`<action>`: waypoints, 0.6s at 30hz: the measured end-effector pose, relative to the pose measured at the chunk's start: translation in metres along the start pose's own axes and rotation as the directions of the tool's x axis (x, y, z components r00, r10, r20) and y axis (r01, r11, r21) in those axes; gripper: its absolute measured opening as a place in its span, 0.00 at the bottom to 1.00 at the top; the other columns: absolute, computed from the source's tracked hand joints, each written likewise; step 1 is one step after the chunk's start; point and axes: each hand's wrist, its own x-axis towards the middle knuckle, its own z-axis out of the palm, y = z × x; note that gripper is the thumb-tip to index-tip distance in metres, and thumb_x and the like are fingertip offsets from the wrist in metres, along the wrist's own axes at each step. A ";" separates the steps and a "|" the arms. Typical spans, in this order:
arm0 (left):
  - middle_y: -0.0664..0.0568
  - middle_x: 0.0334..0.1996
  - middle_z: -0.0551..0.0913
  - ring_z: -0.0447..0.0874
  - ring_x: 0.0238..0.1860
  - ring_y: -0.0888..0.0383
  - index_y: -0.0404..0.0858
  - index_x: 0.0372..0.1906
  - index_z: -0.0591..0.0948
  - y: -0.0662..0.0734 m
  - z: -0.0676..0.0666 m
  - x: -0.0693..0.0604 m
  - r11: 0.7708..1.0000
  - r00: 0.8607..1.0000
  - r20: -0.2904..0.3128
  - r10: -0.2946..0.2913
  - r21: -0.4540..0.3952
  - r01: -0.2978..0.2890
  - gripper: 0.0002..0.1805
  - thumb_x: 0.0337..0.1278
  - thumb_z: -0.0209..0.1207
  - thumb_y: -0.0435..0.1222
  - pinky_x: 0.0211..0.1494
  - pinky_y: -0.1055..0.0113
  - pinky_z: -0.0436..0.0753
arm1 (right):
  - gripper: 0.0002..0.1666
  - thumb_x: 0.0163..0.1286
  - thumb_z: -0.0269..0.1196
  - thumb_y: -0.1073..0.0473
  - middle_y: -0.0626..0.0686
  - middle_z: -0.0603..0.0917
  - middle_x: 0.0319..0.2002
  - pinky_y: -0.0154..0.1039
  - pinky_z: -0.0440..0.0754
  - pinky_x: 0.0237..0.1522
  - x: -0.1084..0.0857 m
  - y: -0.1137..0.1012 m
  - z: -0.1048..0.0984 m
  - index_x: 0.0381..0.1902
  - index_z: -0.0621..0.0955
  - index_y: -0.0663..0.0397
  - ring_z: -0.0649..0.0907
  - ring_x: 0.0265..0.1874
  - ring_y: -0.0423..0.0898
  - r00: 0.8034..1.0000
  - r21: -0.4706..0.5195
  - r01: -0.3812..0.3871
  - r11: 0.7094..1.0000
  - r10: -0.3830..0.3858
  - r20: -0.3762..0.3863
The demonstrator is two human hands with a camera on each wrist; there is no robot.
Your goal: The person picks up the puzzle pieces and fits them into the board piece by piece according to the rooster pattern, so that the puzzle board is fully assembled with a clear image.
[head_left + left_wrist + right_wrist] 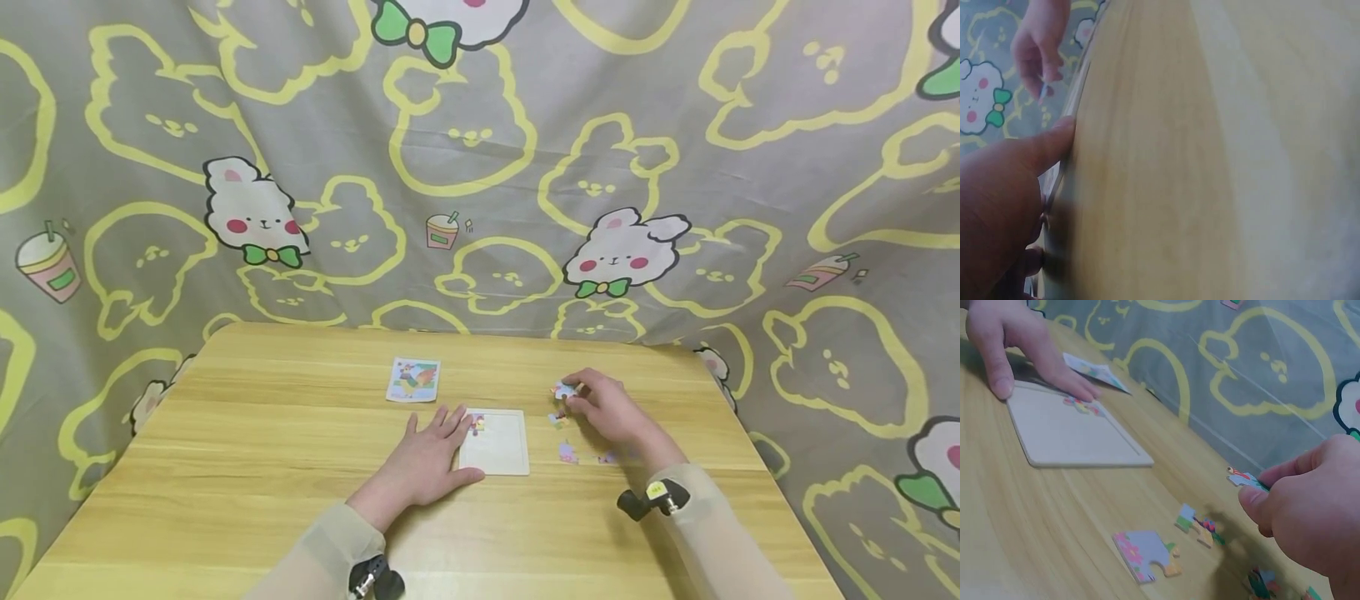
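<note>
Well, in the head view the left hand (431, 460), fingers spread, touches the tray (495, 457) at nine o'clock; the right hand (613, 412), between two and three, pinches a puzzle piece (562, 390). Left wrist: bare worktop (1160, 156) toward three. Right wrist: best hold the piece level, clearing loose pieces (1138, 547) and the tray's edge.

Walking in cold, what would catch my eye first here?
Probably the grey cartoon-print cloth behind the wooden table. Then the right fingers pinch a colourful puzzle piece above the table's right side; the left fingers rest on the edge of the white tray.
</note>
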 end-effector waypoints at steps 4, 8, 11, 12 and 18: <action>0.46 0.84 0.56 0.54 0.82 0.38 0.38 0.84 0.62 0.000 0.001 -0.001 1.000 1.000 -0.013 0.011 0.001 -0.011 0.51 0.71 0.51 0.70 0.74 0.25 0.55 | 0.20 0.77 0.67 0.60 0.47 0.85 0.46 0.60 0.77 0.56 0.001 -0.010 0.004 0.65 0.81 0.54 0.83 0.47 0.50 0.999 -0.013 0.035 0.999 -0.035 -0.007; 0.47 0.84 0.56 0.53 0.82 0.38 0.38 0.84 0.62 0.000 0.001 -0.001 1.000 1.000 -0.017 0.014 0.007 -0.014 0.51 0.71 0.51 0.70 0.74 0.24 0.56 | 0.19 0.76 0.68 0.61 0.46 0.85 0.47 0.61 0.68 0.59 0.003 -0.019 0.009 0.62 0.82 0.55 0.84 0.46 0.48 0.993 -0.010 0.114 0.993 -0.114 0.001; 0.47 0.84 0.57 0.53 0.82 0.38 0.38 0.84 0.62 0.000 0.001 -0.001 1.000 1.000 -0.011 0.008 0.003 -0.008 0.51 0.71 0.51 0.70 0.74 0.24 0.56 | 0.19 0.75 0.69 0.61 0.45 0.84 0.48 0.58 0.67 0.57 0.004 -0.024 0.014 0.61 0.83 0.55 0.83 0.44 0.44 0.990 -0.007 0.138 0.990 -0.138 0.014; 0.47 0.84 0.57 0.53 0.82 0.38 0.38 0.84 0.62 0.000 0.000 -0.001 1.000 1.000 -0.008 0.007 -0.001 -0.007 0.51 0.71 0.51 0.70 0.74 0.24 0.56 | 0.19 0.75 0.69 0.61 0.44 0.83 0.48 0.56 0.68 0.56 0.004 -0.026 0.015 0.61 0.83 0.54 0.83 0.44 0.43 0.990 -0.008 0.138 0.990 -0.138 0.017; 0.47 0.84 0.56 0.52 0.82 0.38 0.38 0.84 0.61 0.002 -0.002 0.000 1.000 1.000 0.011 -0.005 -0.011 0.005 0.51 0.71 0.52 0.69 0.74 0.24 0.54 | 0.20 0.75 0.69 0.60 0.43 0.82 0.49 0.52 0.68 0.56 0.005 -0.032 0.022 0.62 0.83 0.53 0.82 0.44 0.41 0.992 -0.002 0.124 0.992 -0.124 0.036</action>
